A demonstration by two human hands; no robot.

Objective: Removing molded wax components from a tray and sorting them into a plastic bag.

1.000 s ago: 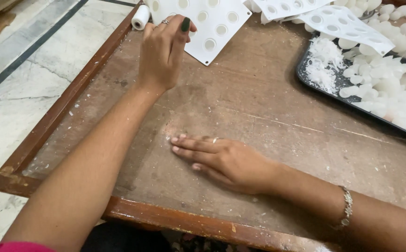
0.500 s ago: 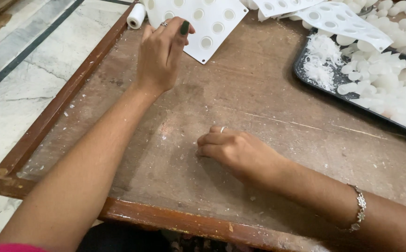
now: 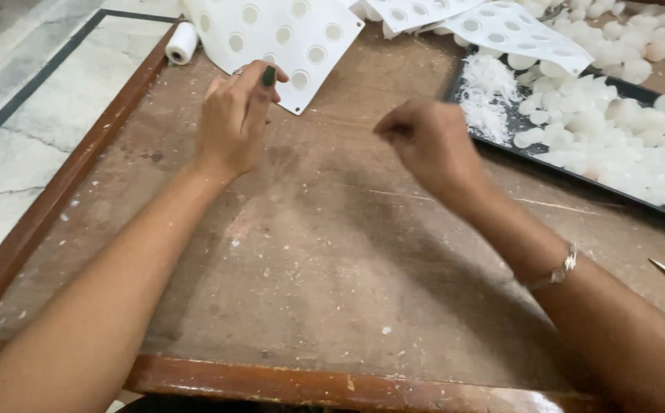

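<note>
Head view: black tray (image 3: 501, 149) holds white pieces (image 3: 616, 130).

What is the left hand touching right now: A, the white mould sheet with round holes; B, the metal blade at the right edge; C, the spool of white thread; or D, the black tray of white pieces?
A: the left hand rests at the edge of the white mould sheet.

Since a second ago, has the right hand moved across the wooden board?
Yes. The right hand has lifted off the board, closed into a fist, and moved away from the near edge toward the black tray.
</note>
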